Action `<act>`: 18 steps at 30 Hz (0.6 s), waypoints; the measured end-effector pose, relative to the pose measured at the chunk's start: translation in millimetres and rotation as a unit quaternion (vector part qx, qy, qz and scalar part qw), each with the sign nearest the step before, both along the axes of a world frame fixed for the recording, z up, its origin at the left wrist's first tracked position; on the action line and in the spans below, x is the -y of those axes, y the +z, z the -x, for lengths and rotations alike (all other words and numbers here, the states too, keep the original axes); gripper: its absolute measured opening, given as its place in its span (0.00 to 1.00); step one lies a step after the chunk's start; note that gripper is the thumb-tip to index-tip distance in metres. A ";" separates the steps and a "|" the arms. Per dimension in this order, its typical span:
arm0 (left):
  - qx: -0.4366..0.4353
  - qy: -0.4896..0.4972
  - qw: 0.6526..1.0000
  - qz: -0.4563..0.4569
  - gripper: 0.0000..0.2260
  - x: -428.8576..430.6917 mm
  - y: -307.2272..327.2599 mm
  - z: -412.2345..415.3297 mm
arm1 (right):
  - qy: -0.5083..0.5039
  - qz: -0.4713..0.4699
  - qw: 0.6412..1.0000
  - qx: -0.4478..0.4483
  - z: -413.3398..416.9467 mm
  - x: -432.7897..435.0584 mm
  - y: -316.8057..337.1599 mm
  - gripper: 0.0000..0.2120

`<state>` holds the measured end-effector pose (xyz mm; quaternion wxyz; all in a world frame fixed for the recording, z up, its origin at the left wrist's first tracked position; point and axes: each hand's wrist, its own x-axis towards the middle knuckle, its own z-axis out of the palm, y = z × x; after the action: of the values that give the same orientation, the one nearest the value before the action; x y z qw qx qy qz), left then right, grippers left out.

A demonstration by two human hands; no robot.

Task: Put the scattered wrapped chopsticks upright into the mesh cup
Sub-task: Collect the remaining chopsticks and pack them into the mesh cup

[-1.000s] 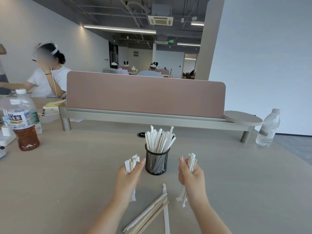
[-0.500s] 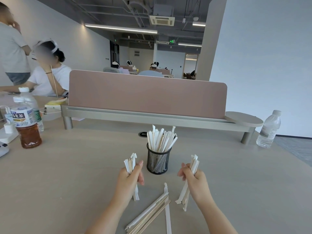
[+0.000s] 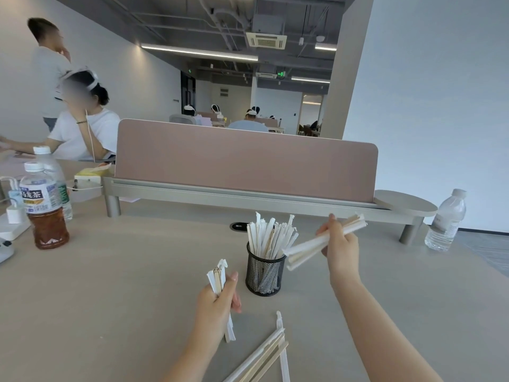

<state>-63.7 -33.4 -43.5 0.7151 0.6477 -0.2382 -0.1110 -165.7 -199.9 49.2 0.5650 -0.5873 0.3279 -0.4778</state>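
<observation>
Open office, pale grey desk (image 3: 110,285) with a pink divider (image 3: 245,161) behind. One black mesh cup (image 3: 265,271), already crammed with upright wrapped chopsticks (image 3: 271,238). Three bottles stand about. The right hand (image 3: 340,245) is closed round a tilted bundle (image 3: 311,246) beside the cup's rim; the left hand (image 3: 217,301) grips another bundle (image 3: 219,277) upright. More loose ones (image 3: 264,357) lie near the desk's front edge.

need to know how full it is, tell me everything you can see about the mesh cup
The mesh cup is a small black round holder of what looks like wire mesh. It stands upright on the tan table, in front of the divider. It is packed with white wrapped chopsticks that fan out above its rim. Neither hand touches it; the right hand's bundle hangs tilted near its rim.
</observation>
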 end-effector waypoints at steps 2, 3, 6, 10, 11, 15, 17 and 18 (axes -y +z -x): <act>0.001 -0.002 1.000 0.003 0.22 0.1 1.4 0.1 | 0.011 -0.012 1.000 -0.003 -18.7 4.8 5.2 0.20; -0.001 -0.001 1.000 0.003 0.24 0.5 1.4 -0.1 | 0.014 -0.016 1.000 -0.012 -27.2 6.9 3.8 0.20; -0.016 0.006 1.000 -0.004 0.27 1.3 0.6 -1.3 | 0.015 -0.030 0.999 -0.040 -46.2 12.7 -8.0 0.20; -0.018 0.005 1.000 -0.011 0.24 0.7 0.0 -2.5 | 0.001 -0.029 0.998 -0.061 -58.4 18.8 -21.1 0.20; -0.016 0.004 1.000 -0.014 0.23 0.8 -0.2 -2.8 | -0.004 -0.024 0.997 -0.069 -60.2 19.7 -24.2 0.20; -0.016 0.007 1.000 -0.019 0.23 1.7 0.0 -3.4 | -0.008 0.005 0.995 -0.104 -66.4 21.9 -35.2 0.15; -0.016 0.010 1.000 -0.018 0.24 2.3 -0.5 -4.0 | -0.002 0.038 0.991 -0.131 -68.8 21.6 -38.8 0.11; -0.017 0.010 1.000 -0.018 0.25 2.3 -0.7 -4.3 | 0.001 0.057 0.988 -0.144 -70.3 21.2 -40.9 0.10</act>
<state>-59.5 -35.7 -44.2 0.7082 0.6612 -0.2174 -0.1188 -95.3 -221.0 8.3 0.4775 -0.6819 0.3777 -0.4054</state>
